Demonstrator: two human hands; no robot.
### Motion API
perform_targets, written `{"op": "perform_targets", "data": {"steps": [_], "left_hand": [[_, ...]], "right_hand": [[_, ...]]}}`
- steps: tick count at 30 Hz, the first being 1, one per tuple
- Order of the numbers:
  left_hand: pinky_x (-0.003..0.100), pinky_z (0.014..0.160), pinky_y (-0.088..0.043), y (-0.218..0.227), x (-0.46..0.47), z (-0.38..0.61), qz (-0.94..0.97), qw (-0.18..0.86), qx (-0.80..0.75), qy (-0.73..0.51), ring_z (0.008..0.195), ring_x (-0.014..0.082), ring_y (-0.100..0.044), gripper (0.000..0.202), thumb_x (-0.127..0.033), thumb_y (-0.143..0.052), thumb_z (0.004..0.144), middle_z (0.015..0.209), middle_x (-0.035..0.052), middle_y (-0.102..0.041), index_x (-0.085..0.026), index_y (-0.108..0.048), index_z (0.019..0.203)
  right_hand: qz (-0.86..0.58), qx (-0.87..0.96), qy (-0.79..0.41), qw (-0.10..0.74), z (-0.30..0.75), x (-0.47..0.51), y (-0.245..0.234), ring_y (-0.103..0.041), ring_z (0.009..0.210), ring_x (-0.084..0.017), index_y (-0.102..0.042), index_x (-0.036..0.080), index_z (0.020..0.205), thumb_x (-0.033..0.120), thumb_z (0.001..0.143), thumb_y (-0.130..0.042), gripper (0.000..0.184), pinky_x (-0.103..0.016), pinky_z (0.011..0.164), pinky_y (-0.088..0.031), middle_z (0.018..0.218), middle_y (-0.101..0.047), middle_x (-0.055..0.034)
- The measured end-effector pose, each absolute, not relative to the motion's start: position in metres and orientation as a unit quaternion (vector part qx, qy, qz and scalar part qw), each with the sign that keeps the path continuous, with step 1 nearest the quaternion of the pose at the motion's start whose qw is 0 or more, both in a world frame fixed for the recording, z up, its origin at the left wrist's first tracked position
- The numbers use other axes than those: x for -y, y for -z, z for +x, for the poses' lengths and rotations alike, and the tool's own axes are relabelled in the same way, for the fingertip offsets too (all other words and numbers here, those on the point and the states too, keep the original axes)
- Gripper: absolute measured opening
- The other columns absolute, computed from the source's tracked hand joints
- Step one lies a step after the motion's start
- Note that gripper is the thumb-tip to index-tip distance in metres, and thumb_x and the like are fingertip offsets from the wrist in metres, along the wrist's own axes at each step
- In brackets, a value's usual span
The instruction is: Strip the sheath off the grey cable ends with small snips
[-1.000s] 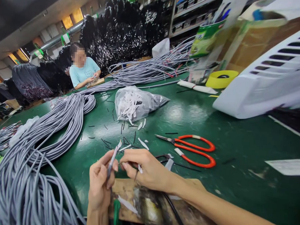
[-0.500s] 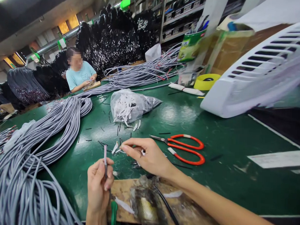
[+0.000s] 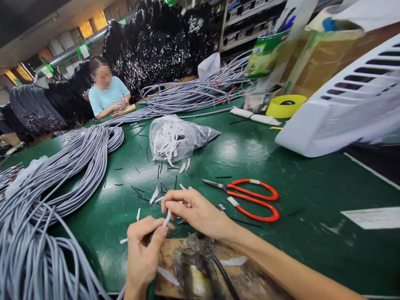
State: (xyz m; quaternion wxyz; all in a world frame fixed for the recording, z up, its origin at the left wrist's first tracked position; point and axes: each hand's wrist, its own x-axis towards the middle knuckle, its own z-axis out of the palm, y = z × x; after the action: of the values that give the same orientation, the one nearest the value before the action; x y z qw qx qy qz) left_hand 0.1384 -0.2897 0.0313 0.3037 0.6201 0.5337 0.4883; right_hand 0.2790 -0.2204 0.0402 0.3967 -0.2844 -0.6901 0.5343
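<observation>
Pinching a white-tipped strand (image 3: 166,218) between them near the desk's (image 3: 301,250) front edge, the left hand (image 3: 147,244) grips below and the right hand (image 3: 193,211) closes on its tip. White scraps (image 3: 169,138) bagged mid-desk suggest plenty is done; this strand looks unfinished. How many grey cables (image 3: 15,257) along the left edge remain, I cannot tell.

Cable end (image 3: 167,218) — pale, slim, tilted, nearly upright.
</observation>
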Motion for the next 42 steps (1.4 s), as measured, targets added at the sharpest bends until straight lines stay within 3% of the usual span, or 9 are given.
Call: {"op": "perform_targets", "data": {"steps": [6,9,14,18,22,25,30,36,42], "left_hand": [[0.021,0.056,-0.041,-0.029,0.288,0.14,0.642,0.183,-0.571,-0.478,0.06,0.0135,-0.056,0.023,-0.022,-0.051,0.085,0.065,0.0032,-0.064,-0.016,-0.073,0.087],[0.021,0.049,-0.035,-0.025,0.289,0.144,0.697,0.107,-0.566,-0.426,0.053,0.0118,-0.051,0.026,-0.014,-0.045,0.085,0.06,0.002,-0.058,-0.015,-0.071,0.085],[0.021,0.045,-0.032,-0.02,0.294,0.147,0.725,0.041,-0.54,-0.425,0.047,0.0102,-0.045,0.024,-0.01,-0.046,0.084,0.054,-0.0002,-0.048,-0.012,-0.07,0.081],[0.018,0.049,-0.037,-0.019,0.296,0.145,0.706,0.043,-0.532,-0.466,0.051,0.0096,-0.049,0.022,-0.008,-0.048,0.083,0.059,0.0003,-0.054,-0.014,-0.068,0.085],[0.017,0.05,-0.043,-0.019,0.291,0.143,0.654,0.039,-0.55,-0.518,0.054,0.0106,-0.056,0.019,-0.011,-0.05,0.083,0.063,0.0029,-0.062,-0.013,-0.069,0.087],[0.017,0.051,-0.048,-0.019,0.289,0.144,0.621,0.043,-0.565,-0.542,0.057,0.0125,-0.062,0.02,-0.013,-0.051,0.083,0.069,0.0055,-0.069,-0.013,-0.071,0.089],[0.022,0.076,-0.053,-0.018,0.291,0.144,0.601,0.06,-0.569,-0.558,0.08,0.0168,-0.069,0.025,-0.012,-0.053,0.082,0.091,0.0064,-0.073,-0.018,-0.071,0.096],[0.018,0.067,-0.054,-0.02,0.293,0.144,0.593,0.12,-0.554,-0.573,0.08,0.0165,-0.069,0.024,-0.014,-0.054,0.082,0.093,0.0064,-0.073,-0.019,-0.071,0.097],[0.022,0.071,-0.055,-0.026,0.292,0.146,0.551,0.175,-0.574,-0.581,0.079,0.0193,-0.07,0.022,-0.02,-0.053,0.082,0.087,0.0078,-0.074,-0.015,-0.074,0.088]], "right_hand": [[-0.255,0.773,-0.412,0.41,0.284,0.226,-0.036,-0.036,0.051,-0.009,-0.046,0.017,0.059,0.026,0.083,-0.042,0.026,-0.022,0.049,-0.028,0.054,-0.041,0.0031],[-0.224,0.796,-0.349,0.44,0.285,0.23,-0.036,-0.033,0.051,-0.009,-0.041,0.018,0.057,0.028,0.086,-0.043,0.031,-0.023,0.05,-0.027,0.053,-0.037,0.0043],[-0.296,0.746,-0.442,0.401,0.276,0.224,-0.034,-0.023,0.048,-0.008,-0.025,0.02,0.05,0.039,0.086,-0.038,0.042,-0.023,0.046,-0.021,0.05,-0.024,0.006],[-0.305,0.713,-0.535,0.334,0.27,0.218,-0.028,-0.026,0.046,-0.008,-0.032,0.02,0.047,0.051,0.084,-0.034,0.048,-0.024,0.046,-0.022,0.046,-0.029,0.0056],[-0.337,0.69,-0.526,0.366,0.272,0.224,-0.03,-0.028,0.05,-0.009,-0.035,0.02,0.055,0.055,0.083,-0.037,0.045,-0.024,0.047,-0.025,0.053,-0.032,0.0054],[-0.355,0.695,-0.49,0.388,0.275,0.232,-0.034,-0.033,0.054,-0.01,-0.042,0.019,0.066,0.051,0.087,-0.034,0.039,-0.023,0.049,-0.028,0.059,-0.037,0.0041],[-0.312,0.766,-0.456,0.33,0.274,0.244,-0.033,-0.036,0.05,-0.011,-0.043,0.019,0.061,0.04,0.093,-0.026,0.042,-0.025,0.051,-0.027,0.052,-0.036,0.0044],[-0.315,0.789,-0.411,0.331,0.27,0.25,-0.03,-0.036,0.047,-0.01,-0.04,0.019,0.059,0.035,0.094,-0.024,0.041,-0.025,0.051,-0.026,0.05,-0.037,0.0052],[-0.302,0.794,-0.387,0.357,0.271,0.251,-0.03,-0.036,0.045,-0.009,-0.038,0.019,0.06,0.032,0.094,-0.025,0.039,-0.024,0.048,-0.026,0.05,-0.036,0.0058]]}}
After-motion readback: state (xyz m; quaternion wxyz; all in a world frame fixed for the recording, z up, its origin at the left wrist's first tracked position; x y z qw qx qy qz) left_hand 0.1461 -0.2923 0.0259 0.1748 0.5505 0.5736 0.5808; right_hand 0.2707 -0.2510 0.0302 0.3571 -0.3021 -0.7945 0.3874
